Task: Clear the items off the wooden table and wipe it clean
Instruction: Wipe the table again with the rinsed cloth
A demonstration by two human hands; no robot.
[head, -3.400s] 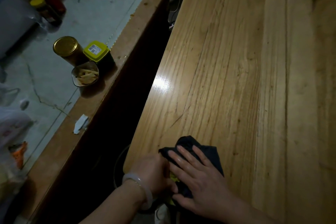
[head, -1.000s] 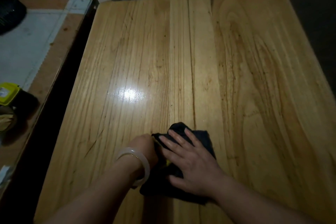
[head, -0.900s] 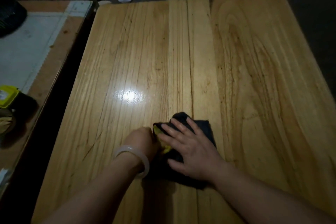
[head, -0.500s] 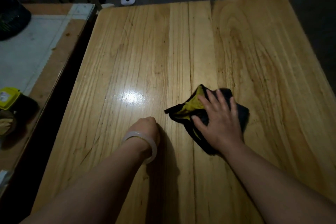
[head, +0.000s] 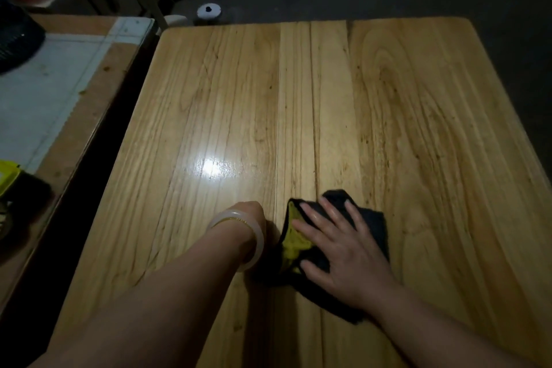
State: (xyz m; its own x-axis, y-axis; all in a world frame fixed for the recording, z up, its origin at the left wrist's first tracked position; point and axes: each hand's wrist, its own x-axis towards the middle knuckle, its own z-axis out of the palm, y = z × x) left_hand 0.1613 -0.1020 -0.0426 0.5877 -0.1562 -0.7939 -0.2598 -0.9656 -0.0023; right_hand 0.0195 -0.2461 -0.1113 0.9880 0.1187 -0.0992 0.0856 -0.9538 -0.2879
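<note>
The wooden table fills most of the head view, with a bright glare spot near its middle. A dark cloth with a yellow inner side lies on the near part of the table. My right hand presses flat on the cloth with fingers spread. My left hand rests on the bare wood just left of the cloth, bent down at the wrist so its fingers are hidden. A pale bangle sits on that wrist.
A lower side counter with a grey mat stands to the left across a dark gap. On it are a dark basket and a yellow-lidded container. A small white round object lies on the floor beyond the table.
My right hand swept the cloth out to the right and away, then drew it back toward me and beside my left hand. My left hand let go of the cloth and stays planted.
</note>
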